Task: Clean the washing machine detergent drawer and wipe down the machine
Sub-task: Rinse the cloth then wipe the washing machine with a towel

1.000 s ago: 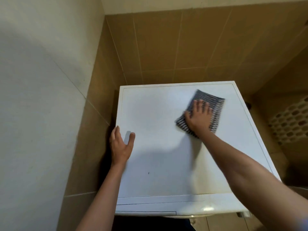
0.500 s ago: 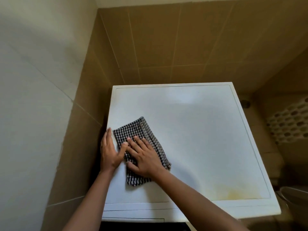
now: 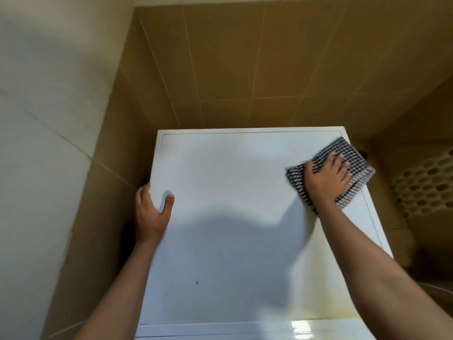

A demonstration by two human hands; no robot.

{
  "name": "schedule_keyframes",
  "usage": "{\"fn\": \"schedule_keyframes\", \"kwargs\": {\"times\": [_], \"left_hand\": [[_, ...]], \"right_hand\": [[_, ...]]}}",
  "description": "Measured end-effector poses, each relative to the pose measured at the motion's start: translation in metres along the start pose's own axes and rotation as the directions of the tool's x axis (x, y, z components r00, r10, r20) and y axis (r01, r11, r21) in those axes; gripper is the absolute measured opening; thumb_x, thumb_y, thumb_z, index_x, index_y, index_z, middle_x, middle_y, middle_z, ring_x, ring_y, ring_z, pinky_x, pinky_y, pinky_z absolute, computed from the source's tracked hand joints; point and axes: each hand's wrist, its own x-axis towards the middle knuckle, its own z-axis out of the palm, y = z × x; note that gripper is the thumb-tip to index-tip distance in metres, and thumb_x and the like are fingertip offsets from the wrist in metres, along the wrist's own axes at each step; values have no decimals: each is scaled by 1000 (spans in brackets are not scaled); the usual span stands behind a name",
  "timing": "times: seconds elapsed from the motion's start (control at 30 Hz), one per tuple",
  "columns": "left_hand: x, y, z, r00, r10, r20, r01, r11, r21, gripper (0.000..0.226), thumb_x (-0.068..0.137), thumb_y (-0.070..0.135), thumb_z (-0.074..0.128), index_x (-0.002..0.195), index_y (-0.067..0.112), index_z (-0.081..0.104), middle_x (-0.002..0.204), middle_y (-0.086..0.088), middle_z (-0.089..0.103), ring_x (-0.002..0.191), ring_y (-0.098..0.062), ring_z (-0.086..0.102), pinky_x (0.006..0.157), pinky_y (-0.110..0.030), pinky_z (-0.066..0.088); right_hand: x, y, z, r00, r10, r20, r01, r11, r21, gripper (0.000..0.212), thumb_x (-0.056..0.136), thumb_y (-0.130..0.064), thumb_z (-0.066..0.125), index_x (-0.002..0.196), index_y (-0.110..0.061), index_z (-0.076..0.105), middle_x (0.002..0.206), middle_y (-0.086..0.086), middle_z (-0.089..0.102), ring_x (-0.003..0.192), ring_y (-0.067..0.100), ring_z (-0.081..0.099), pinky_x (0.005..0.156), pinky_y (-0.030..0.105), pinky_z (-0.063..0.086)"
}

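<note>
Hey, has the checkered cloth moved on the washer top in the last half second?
Yes. The checkered cloth, under the right hand, swept from the left edge of the washing machine top across to its right rear corner.

The washing machine top (image 3: pixel 232 192) is white, with a yellowish stain (image 3: pixel 326 307) near its front. The cloth (image 3: pixel 353 153) has black-and-white check. The wall tiles (image 3: pixel 245 69) are tan, the laundry basket (image 3: pixel 421 182) beige.
</note>
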Motion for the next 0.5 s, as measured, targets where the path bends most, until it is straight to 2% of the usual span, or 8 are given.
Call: {"fn": "schedule_keyframes", "kwargs": {"times": [0.07,0.13,0.23,0.3,0.4,0.5], "left_hand": [[0,0,-1,1000,-3,-22,2,999,-36,82,80,60,46,135,-2,47,135,-21,47,121,-32,49,99,-24,34],[0,-1,-1,1000,-6,-22,5,999,-47,82,80,59,45,137,0,47,138,-19,46,124,-30,48,101,-22,33],[0,-1,0,1000,6,-14,-7,998,-68,82,80,58,45,139,2,46,141,-16,45,127,-27,46,103,-21,31],[0,-2,1,1000,11,-6,-11,997,-76,81,81,58,45,139,2,46,142,-17,45,128,-27,46,104,-23,32],[1,-6,1,1000,8,1,-8,998,-65,79,83,57,44,138,0,47,141,-19,46,127,-29,48,103,-22,32],[3,-11,0,999,22,-30,-24,997,-69,76,83,52,47,133,-6,49,135,-23,49,122,-34,50,103,-24,33]], "right_hand": [[14,-16,2,995,96,8,-96,995,16,81,88,-57,25,152,-7,14,160,15,9,146,38,2,117,51,-1],[21,-43,6,995,92,38,-93,996,4,80,90,-54,25,152,-5,11,159,17,5,145,41,-2,117,53,-3],[17,-95,19,994,-87,71,89,996,-19,77,91,-50,22,152,-5,11,159,19,5,145,41,-1,117,52,-3],[2,-139,30,965,-245,98,246,969,-8,79,88,-50,19,152,-5,12,159,19,6,145,40,0,118,51,-2],[-42,-207,48,857,-489,163,497,868,-10,73,94,-49,24,153,-7,9,160,16,3,146,38,-2,118,48,-4],[-100,-261,62,676,-698,237,721,693,-16,70,96,-48,20,153,-12,2,160,11,-2,146,34,-8,118,46,-7]]}}
